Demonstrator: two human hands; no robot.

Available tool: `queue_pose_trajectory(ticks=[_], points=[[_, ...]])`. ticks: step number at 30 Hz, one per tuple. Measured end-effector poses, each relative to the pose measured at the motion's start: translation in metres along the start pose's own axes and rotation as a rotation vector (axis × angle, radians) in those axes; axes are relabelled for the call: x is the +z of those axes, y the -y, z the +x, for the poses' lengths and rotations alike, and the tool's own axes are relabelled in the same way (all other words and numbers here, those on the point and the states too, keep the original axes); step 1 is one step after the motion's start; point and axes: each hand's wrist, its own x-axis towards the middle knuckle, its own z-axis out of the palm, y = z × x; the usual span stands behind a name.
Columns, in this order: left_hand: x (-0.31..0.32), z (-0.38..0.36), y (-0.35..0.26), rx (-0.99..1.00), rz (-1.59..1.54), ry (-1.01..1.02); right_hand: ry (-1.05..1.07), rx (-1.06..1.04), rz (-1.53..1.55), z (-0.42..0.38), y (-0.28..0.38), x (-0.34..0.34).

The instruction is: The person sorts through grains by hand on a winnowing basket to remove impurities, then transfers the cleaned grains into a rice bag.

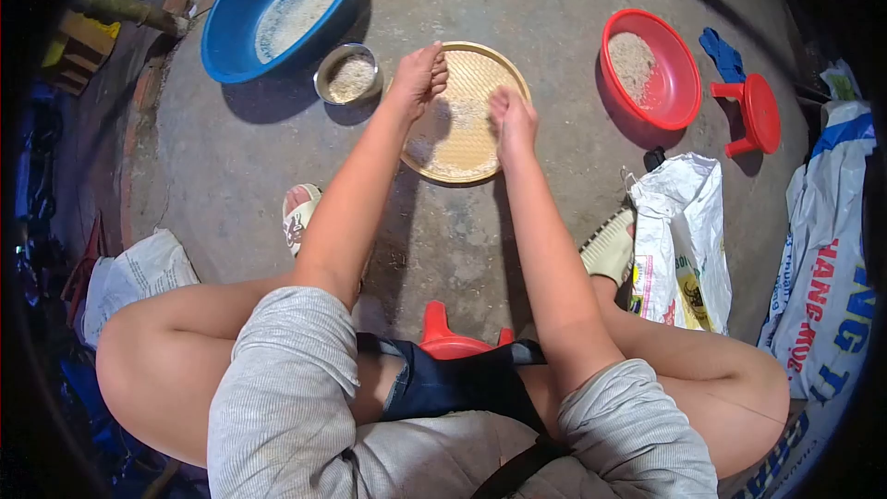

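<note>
A round woven bamboo winnowing tray (469,145) lies in front of me, with pale grains scattered over it, thickest near its near edge. Over the tray's left rim is my left hand (421,81), its fingers curled into a fist; whatever may be inside is hidden. My right hand (514,122) is above the tray's right side, fingers bent inward and smeared by motion. Both hands appear raised above the weave, and a hand shadow falls on it. Just left of the tray stands a metal bowl (350,77) of pale grain.
A big blue basin (224,49) with grain stands at the far left. To the right are a red basin (674,97) holding grain, a red stool (762,113) and a white sack (684,212). Larger printed sacks (822,249) line the right edge.
</note>
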Motion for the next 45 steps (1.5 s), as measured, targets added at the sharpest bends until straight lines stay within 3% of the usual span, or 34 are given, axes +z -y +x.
queue_pose_trajectory(ticks=[1,3,5,6,9,15,17,19,21,22,23,25,26,27,29,30,31,33,34,35,36,37,39,40,42,44,45], points=[[0.004,-0.006,-0.005,0.028,-0.041,0.058,0.012,-0.002,0.0,-0.004,-0.002,0.01],[0.015,-0.02,-0.015,0.032,-0.016,0.093,0.382,0.605,0.494,-0.01,-0.007,0.029],[0.025,-0.032,-0.023,0.069,0.028,0.066,0.413,0.604,0.562,-0.026,-0.013,0.042],[0.024,-0.035,-0.027,0.082,-0.031,0.211,0.429,0.601,0.638,-0.032,-0.016,0.046],[0.028,-0.047,-0.033,0.162,0.055,0.229,0.399,0.572,0.707,-0.037,-0.015,0.053],[0.022,-0.059,-0.046,0.193,0.105,0.248,0.422,0.578,0.646,-0.018,-0.026,0.055],[0.011,-0.057,-0.049,0.217,0.172,0.072,0.446,0.627,0.712,-0.005,-0.03,0.056],[-0.021,-0.036,-0.031,0.247,0.124,-0.047,0.298,0.797,0.859,0.002,-0.028,0.055],[-0.049,-0.024,-0.018,0.214,-0.266,-0.196,0.344,0.844,0.937,0.019,-0.033,0.041],[-0.053,-0.024,-0.008,0.235,-0.144,-0.354,0.348,0.811,0.928,0.025,-0.032,0.038],[-0.055,-0.024,0.005,0.247,-0.151,-0.366,0.353,0.78,0.919,0.032,-0.032,0.037],[-0.06,-0.021,0.038,0.234,0.21,-0.437,0.296,0.716,0.854,0.039,-0.026,0.05],[-0.067,-0.019,0.063,0.392,0.546,-0.429,0.251,0.657,0.798,0.04,-0.021,0.059],[-0.07,-0.02,0.082,0.539,0.887,-0.41,0.204,0.596,0.744,0.041,-0.019,0.068],[-0.052,-0.046,0.074,0.354,1.158,-0.22,0.208,0.593,0.689,0.039,-0.014,0.095],[-0.062,-0.046,0.095,0.687,1.429,-0.187,0.261,0.569,0.633,0.028,-0.007,0.115],[-0.065,-0.044,0.107,0.689,1.739,-0.104,0.314,0.546,0.578,0.018,-0.002,0.134],[-0.068,-0.041,0.117,0.522,1.821,-0.039,0.597,0.545,0.502,0.003,0.001,0.167],[-0.064,-0.042,0.105,0.335,1.862,0.101,0.593,0.551,0.503,-0.011,0.007,0.182],[-0.066,-0.04,0.107,0.329,1.864,0.104,0.596,0.5,0.201,-0.025,0.016,0.198],[-0.066,-0.039,0.107,0.55,1.669,0.008,0.591,0.442,-0.099,-0.031,0.02,0.207],[-0.066,-0.038,0.107,0.757,1.458,-0.084,0.59,0.443,-0.095,-0.024,0.014,0.207],[-0.063,-0.042,0.105,0.713,1.512,-0.067,0.478,-0.197,-0.748,0.003,-0.015,0.201],[-0.062,-0.043,0.103,0.642,1.614,-0.049,0.447,-0.338,-0.707,0.018,-0.029,0.195],[-0.054,-0.046,0.084,0.568,1.713,-0.041,0.389,-0.39,-0.704,0.037,-0.034,0.178],[-0.037,-0.058,0.052,0.148,2.087,0.197,0.328,-0.427,-0.703,0.049,-0.034,0.156],[-0.049,-0.052,0.07,0.298,1.895,0.092,0.207,-0.555,-0.813,0.054,-0.032,0.143]])
